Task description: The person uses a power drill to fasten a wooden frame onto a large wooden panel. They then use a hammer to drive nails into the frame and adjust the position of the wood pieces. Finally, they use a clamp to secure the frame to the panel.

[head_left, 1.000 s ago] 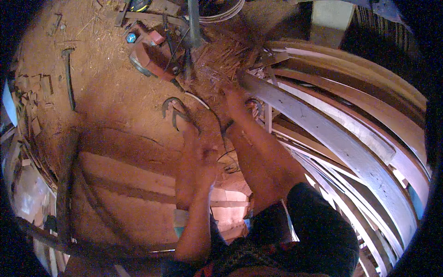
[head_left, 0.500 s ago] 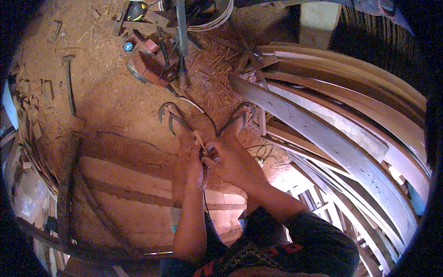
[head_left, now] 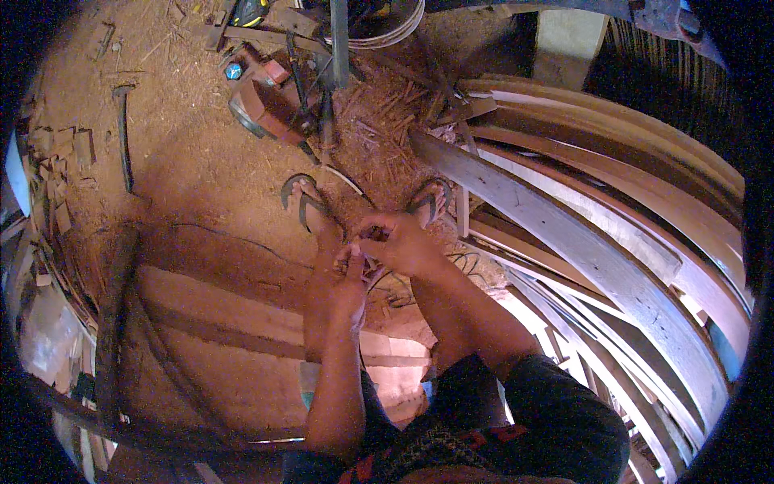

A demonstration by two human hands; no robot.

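Well over on your left, small wood offcuts (head_left: 60, 165) lie scattered on the sawdust-covered floor (head_left: 185, 121), with a long-handled hammer (head_left: 123, 137) a little nearer the middle. Next comes a red-and-dark power tool (head_left: 270, 101), resting on the floor beyond your feet, a dark cord (head_left: 347, 179) with a pale stretch running from it toward you. Just this side of it is your left sandal (head_left: 303, 208), worn on the foot.

Your left hand (head_left: 348, 270) is raised in front of your lower leg, fingers bent inward and thumb up; you show too little of the palm to tell what it grips. Right beside it, between the two hands, is a small dark item (head_left: 376, 234), too blurred to name. Your right hand (head_left: 399, 240) comes in from the other side, its fingers curled and closed about that item, the two hands close together.

Farther off, at the upper edge, stands what looks like a bucket (head_left: 395, 36) with a pale, banded rim, partly cut off; its inside is too dark for you to make out any contents. To your right is your other sandal (head_left: 425, 190), and beyond it long planks (head_left: 580, 226) lie stacked side by side.
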